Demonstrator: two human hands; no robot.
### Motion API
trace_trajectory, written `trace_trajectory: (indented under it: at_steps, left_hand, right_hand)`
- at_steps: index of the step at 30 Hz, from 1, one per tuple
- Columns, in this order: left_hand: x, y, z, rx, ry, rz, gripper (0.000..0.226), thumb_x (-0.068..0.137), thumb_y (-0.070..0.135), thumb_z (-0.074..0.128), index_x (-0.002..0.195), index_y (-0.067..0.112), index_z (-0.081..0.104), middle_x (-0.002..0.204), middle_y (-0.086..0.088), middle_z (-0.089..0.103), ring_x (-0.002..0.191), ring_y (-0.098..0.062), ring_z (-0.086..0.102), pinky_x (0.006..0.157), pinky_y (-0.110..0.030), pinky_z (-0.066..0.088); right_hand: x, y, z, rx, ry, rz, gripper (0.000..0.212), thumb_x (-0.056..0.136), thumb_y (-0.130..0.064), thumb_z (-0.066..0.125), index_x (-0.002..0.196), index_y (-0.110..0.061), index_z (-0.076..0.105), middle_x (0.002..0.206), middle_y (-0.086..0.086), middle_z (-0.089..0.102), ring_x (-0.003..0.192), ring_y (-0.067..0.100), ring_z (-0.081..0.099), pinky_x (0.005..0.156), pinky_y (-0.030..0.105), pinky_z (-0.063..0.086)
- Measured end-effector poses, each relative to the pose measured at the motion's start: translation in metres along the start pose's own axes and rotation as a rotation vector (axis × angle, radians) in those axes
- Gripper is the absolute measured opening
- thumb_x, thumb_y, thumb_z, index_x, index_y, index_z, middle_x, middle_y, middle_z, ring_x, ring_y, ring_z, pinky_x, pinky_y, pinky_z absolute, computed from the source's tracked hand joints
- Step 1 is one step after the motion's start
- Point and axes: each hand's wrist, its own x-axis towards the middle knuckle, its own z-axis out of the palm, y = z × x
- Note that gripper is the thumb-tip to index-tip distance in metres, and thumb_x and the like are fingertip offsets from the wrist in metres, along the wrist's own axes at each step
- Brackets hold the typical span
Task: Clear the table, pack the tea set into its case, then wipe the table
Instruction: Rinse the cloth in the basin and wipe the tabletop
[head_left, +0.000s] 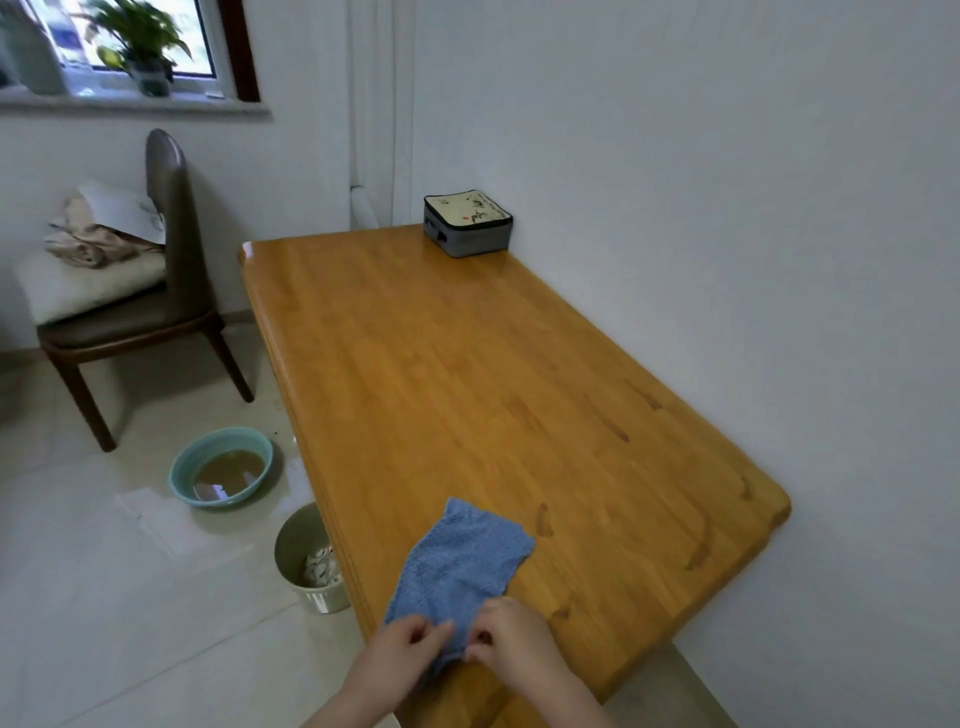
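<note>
A blue cloth (462, 561) lies spread on the near left part of the wooden table (467, 374). My left hand (402, 657) pinches the cloth's near edge. Close beside it, my right hand (511, 639) pinches the same edge with curled fingers. The grey tea set case (467, 223), zipped closed with a patterned lid, stands at the table's far corner by the wall.
On the floor to the left stand a teal basin (221, 467) of brownish water and a beige waste bin (306, 558) with paper in it. A brown chair (130, 312) piled with cushions and cloth stands farther back. The white wall runs along the table's right side.
</note>
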Motion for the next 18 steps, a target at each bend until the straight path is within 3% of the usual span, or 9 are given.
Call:
trace_trajectory:
  at_steps: [3,5,8,9,11,13,15,18]
  left_hand:
    - [-0.002,0.008,-0.002,0.096,-0.042,0.042,0.038,0.065,0.067,0.064,0.060,0.030,0.057,0.059,0.017,0.059,0.059,0.003,0.052,0.056,-0.019,0.038]
    - [0.001,0.008,-0.005,0.057,-0.101,0.037,0.027,0.071,0.051,0.069,0.054,0.032,0.059,0.058,0.014,0.061,0.058,0.004,0.053,0.060,-0.020,0.041]
    - [0.003,0.014,-0.013,-0.093,-0.150,-0.024,0.038,0.075,0.017,0.079,0.043,0.023,0.059,0.048,0.010,0.057,0.051,0.001,0.050,0.059,-0.021,0.039]
    - [0.002,0.018,-0.017,-0.156,-0.151,-0.079,0.036,0.071,0.008,0.081,0.044,0.021,0.061,0.047,0.010,0.056,0.049,0.000,0.050,0.057,-0.019,0.039]
    - [-0.004,0.030,-0.024,-0.251,-0.154,-0.188,0.022,0.063,-0.002,0.080,0.066,0.015,0.067,0.053,0.006,0.060,0.054,-0.004,0.054,0.047,-0.014,0.039]
    - [-0.009,0.038,-0.029,-0.260,-0.203,-0.235,0.028,0.061,0.000,0.078,0.082,0.013,0.064,0.067,0.003,0.061,0.063,-0.008,0.054,0.042,-0.012,0.038]
    - [-0.009,0.042,-0.035,-0.233,-0.198,-0.242,0.031,0.059,0.008,0.077,0.084,0.015,0.060,0.075,0.003,0.059,0.069,-0.007,0.053,0.044,-0.012,0.040]
    - [-0.004,0.046,-0.045,-0.116,-0.201,-0.270,0.015,0.074,0.013,0.073,0.083,0.018,0.062,0.073,0.005,0.059,0.068,-0.006,0.055,0.053,-0.014,0.046]
  right_hand:
    - [0.004,-0.008,-0.012,0.034,-0.066,0.020,0.017,0.084,-0.034,0.068,0.091,-0.019,0.075,0.074,-0.016,0.052,0.097,0.016,0.060,0.077,0.028,0.042]
    - [0.005,-0.011,-0.019,0.082,-0.113,0.052,0.017,0.082,-0.036,0.071,0.091,-0.022,0.076,0.075,-0.014,0.061,0.095,0.014,0.062,0.076,0.028,0.044]
    - [0.005,-0.011,-0.027,0.177,-0.137,0.075,0.017,0.084,-0.033,0.070,0.095,-0.023,0.077,0.089,-0.008,0.073,0.088,0.007,0.062,0.069,0.021,0.041]
    - [0.005,-0.010,-0.030,0.216,-0.152,0.084,0.016,0.085,-0.032,0.070,0.096,-0.023,0.077,0.088,-0.009,0.073,0.085,0.004,0.061,0.068,0.018,0.042]
    - [0.006,-0.012,-0.035,0.286,-0.205,0.100,0.015,0.085,-0.030,0.071,0.096,-0.022,0.077,0.084,-0.012,0.072,0.085,0.002,0.062,0.074,0.018,0.046]
    - [0.008,-0.015,-0.040,0.304,-0.249,0.093,0.014,0.083,-0.028,0.073,0.094,-0.021,0.077,0.075,-0.017,0.068,0.085,0.000,0.063,0.078,0.020,0.048]
    - [0.010,-0.020,-0.042,0.276,-0.246,0.074,0.013,0.081,-0.027,0.072,0.092,-0.022,0.077,0.071,-0.020,0.063,0.084,0.000,0.062,0.080,0.022,0.050]
    - [0.013,-0.026,-0.042,0.227,-0.201,0.057,0.012,0.078,-0.027,0.072,0.090,-0.027,0.074,0.070,-0.023,0.058,0.075,-0.005,0.056,0.076,0.020,0.049]
